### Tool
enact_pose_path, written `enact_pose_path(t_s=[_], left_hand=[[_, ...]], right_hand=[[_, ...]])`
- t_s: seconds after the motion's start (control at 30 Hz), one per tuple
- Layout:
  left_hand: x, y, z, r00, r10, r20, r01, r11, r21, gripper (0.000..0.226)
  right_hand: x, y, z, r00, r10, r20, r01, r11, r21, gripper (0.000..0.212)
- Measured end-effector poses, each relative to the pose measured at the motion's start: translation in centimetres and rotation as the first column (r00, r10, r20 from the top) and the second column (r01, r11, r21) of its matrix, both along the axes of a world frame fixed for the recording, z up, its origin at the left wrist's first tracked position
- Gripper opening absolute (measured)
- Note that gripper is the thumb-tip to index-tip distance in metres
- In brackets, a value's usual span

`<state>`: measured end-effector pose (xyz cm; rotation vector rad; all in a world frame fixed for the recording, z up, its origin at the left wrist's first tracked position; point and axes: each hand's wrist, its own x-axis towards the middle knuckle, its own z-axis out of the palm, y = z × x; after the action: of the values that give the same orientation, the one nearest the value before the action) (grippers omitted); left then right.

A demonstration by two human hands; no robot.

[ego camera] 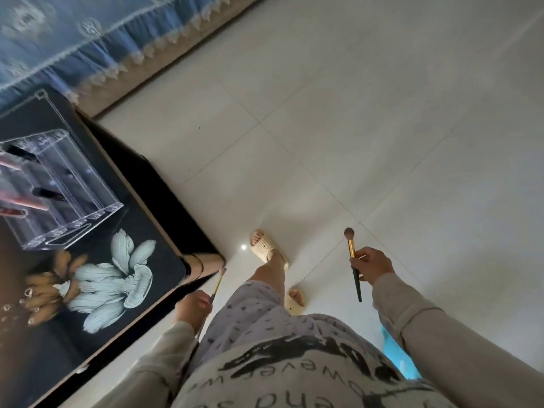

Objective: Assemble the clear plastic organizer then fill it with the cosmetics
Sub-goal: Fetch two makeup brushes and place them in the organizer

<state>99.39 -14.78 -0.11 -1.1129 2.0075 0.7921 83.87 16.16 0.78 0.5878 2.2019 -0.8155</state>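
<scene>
On the tabletop [153, 219] at left, the clear plastic organizer [61, 189] is being filled, standing assembled. A makeup brush [351, 248] is being gripped by the right hand [372, 265], a smaller brush [217, 286] by the left hand [194, 304]; both probably need carrying left into open compartments.

Worktop [59, 343]: black glossy top, pale wood edge, at left of view. Printed white flower [114, 287] with orange flower [56, 278] beside it.
Floor [353, 113]: pale square tiles, thin grout lines. Small dark speck [199, 128]; bright glint [243, 247].
Blue patterned cloth [73, 39] at top left, lace fringe [141, 54] along its lower edge.
Beige slippers [265, 245] on both feet.
Grey patterned shorts [250, 313]; light shirt [294, 369] with dark lettering.
Turquoise object [397, 354] on floor, lower right, mostly hidden, type unclear.
</scene>
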Motion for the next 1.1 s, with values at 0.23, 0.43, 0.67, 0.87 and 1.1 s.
enact_pose_path(t_s=[0.23, 0.43, 0.67, 0.87, 1.1], left_hand=[[-11.4, -4.7, 0.4, 0.995, 0.043, -0.088, -0.048, 0.997, -0.063, 0.021], [-19.6, -10.2, 2.3, 0.958, 0.153, -0.241, -0.166, 0.985, -0.035, 0.020], [-22.1, -13.8, 2.5, 0.912, 0.329, -0.246, -0.342, 0.940, -0.011, 0.018], [-21.0, -15.3, 1.2, 0.844, 0.522, -0.124, -0.525, 0.851, 0.004, 0.018], [-21.0, -14.9, 0.8, 0.623, 0.782, -0.002, -0.781, 0.622, -0.065, 0.010]], right_hand=[[-7.9, -3.3, -1.0, 0.990, 0.122, 0.076, -0.128, 0.988, 0.089, 0.019], [-14.3, -7.2, -0.9, 0.975, 0.199, 0.101, -0.211, 0.970, 0.119, 0.020], [-22.6, -13.9, -0.7, 0.940, 0.330, 0.085, -0.339, 0.934, 0.113, 0.018], [-29.8, -21.5, -0.8, 0.826, 0.556, 0.098, -0.563, 0.822, 0.087, 0.016], [-39.5, -33.6, -0.6, 0.528, 0.849, 0.036, -0.848, 0.524, 0.084, 0.019]])
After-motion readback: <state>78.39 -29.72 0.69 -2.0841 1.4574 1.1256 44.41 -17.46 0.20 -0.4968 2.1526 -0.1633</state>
